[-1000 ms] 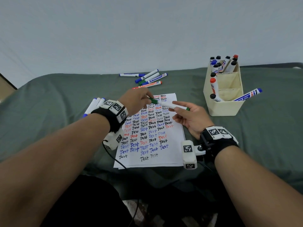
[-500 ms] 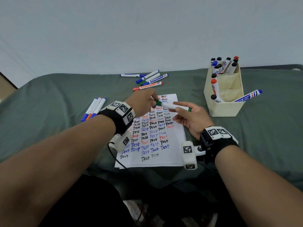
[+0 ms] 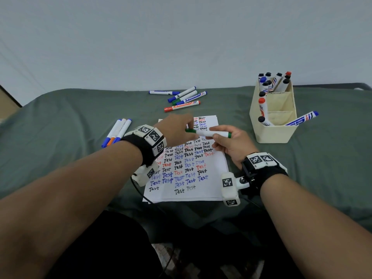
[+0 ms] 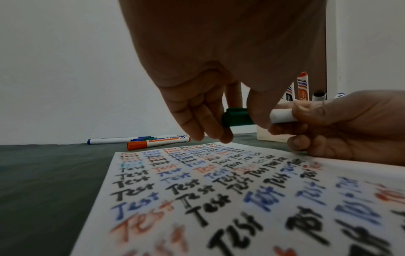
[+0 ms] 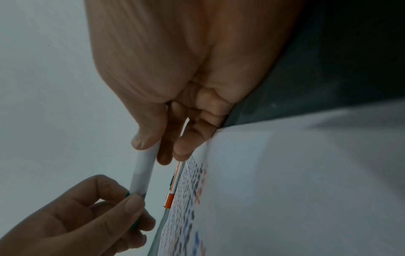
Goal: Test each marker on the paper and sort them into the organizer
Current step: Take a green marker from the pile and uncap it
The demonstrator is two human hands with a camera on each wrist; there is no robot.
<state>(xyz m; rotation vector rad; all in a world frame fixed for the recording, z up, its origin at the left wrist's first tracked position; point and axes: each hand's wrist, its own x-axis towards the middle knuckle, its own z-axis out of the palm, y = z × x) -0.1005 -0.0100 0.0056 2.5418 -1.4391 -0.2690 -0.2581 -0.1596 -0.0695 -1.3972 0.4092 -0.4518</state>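
A white marker with a green cap [image 3: 209, 134] lies level above the top of the paper [image 3: 193, 190], held between both hands. My right hand [image 3: 231, 146] grips its white barrel [image 4: 282, 116] [image 5: 142, 173]. My left hand [image 3: 177, 129] pinches the green cap [image 4: 237, 117] at the other end, thumb and fingers curled around it [image 5: 131, 202]. The cap sits on the marker. The sheet is filled with rows of "Test" in black, blue and red. The cream organizer [image 3: 271, 133] stands at the right with several markers upright in its compartments.
Several loose markers [image 3: 184, 99] lie on the green cloth beyond the paper, a red one [image 4: 157, 142] nearest. Three thin pens [image 3: 117, 131] lie to the left. A blue-capped marker [image 3: 302, 118] leans out of the organizer's front right. A wall rises behind.
Both hands with the green marker have shifted slightly right and up over the paper's top. The left hand keeps its pinch on the cap.
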